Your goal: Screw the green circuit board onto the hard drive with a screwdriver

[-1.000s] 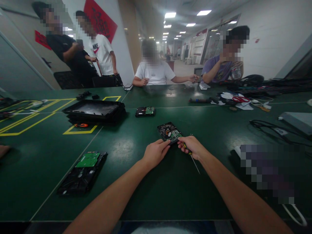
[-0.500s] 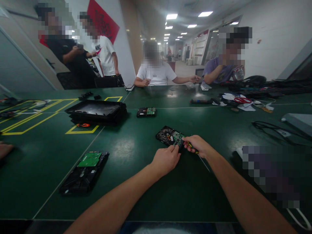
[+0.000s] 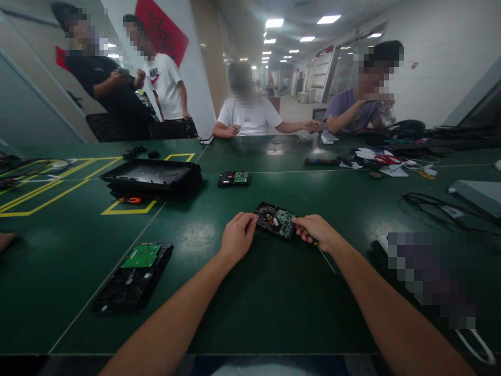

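A hard disk drive (image 3: 275, 220) with its green circuit board facing up is between my hands, at or just above the green table. My left hand (image 3: 238, 237) is closed, its thumb and fingertips pinching the drive's left end. At the other end, the thumb and finger of my right hand (image 3: 319, 232) grip the board side. That same hand keeps a screwdriver (image 3: 327, 261) tucked under its fingers, the yellow-and-black handle partly hidden and the thin shaft pointing down toward me.
A larger drive (image 3: 135, 279) lies at left, a smaller drive (image 3: 234, 179) beyond. Black trays (image 3: 152, 180) are stacked back left, near orange-handled pliers (image 3: 131, 200). Cables (image 3: 434, 209) and a grey box (image 3: 475, 196) lie at right. Two people sit across the table; two stand behind.
My left hand has moved left from the drive's near right edge to its left end. The drive has turned slightly and lies more level across. My right hand keeps its hold.
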`<action>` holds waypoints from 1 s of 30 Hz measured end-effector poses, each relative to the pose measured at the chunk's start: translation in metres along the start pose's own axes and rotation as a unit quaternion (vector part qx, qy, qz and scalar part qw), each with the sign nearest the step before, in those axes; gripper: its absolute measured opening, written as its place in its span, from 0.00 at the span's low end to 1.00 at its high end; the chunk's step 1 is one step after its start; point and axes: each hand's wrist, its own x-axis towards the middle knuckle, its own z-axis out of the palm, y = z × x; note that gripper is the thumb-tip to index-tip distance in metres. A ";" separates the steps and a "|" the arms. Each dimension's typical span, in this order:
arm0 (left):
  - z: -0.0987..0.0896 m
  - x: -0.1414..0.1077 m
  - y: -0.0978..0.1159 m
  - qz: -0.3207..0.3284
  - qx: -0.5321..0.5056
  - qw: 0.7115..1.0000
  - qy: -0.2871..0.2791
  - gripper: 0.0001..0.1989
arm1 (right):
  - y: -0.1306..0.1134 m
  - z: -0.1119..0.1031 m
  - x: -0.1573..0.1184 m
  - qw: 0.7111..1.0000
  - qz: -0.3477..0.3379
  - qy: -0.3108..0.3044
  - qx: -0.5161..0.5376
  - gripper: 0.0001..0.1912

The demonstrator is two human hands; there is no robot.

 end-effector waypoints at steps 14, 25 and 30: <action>0.001 0.003 -0.003 -0.034 0.007 0.999 0.020 0.12 | -0.001 -0.002 -0.004 0.994 -0.076 -0.026 0.073 0.11; -0.002 0.003 0.003 -0.051 -0.021 0.998 0.019 0.16 | -0.015 -0.010 -0.022 0.975 -0.177 -0.003 0.134 0.22; -0.003 0.003 0.004 -0.063 -0.022 0.998 0.019 0.16 | -0.017 -0.010 -0.026 0.971 -0.192 -0.032 0.138 0.24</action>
